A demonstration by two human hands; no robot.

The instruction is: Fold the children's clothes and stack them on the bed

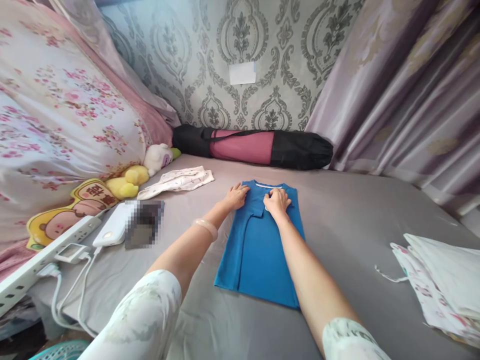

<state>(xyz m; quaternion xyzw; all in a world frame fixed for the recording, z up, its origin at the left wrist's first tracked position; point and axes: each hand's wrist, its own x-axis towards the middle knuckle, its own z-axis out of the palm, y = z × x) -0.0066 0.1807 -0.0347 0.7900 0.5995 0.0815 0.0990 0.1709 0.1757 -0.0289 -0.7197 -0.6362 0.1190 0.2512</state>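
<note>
A blue T-shirt point(268, 255) lies on the grey bedsheet, its left side folded inward and its collar at the far end. My left hand point(236, 196) rests at the shirt's upper left shoulder, fingers stretched out over the edge of the cloth. Just below the collar on the right, my right hand point(278, 201) has its fingers bent together on the fabric. The cloth beneath those fingers is partly hidden. A pale bangle point(206, 228) circles my left wrist.
A rolled mat in a black and pink bag point(242, 146) lies along the wall. Plush toys point(131, 182), patterned cloth point(178, 181), a white power bank point(114, 225) and a power strip point(52, 260) line the left. Folded clothes point(446, 280) lie at right.
</note>
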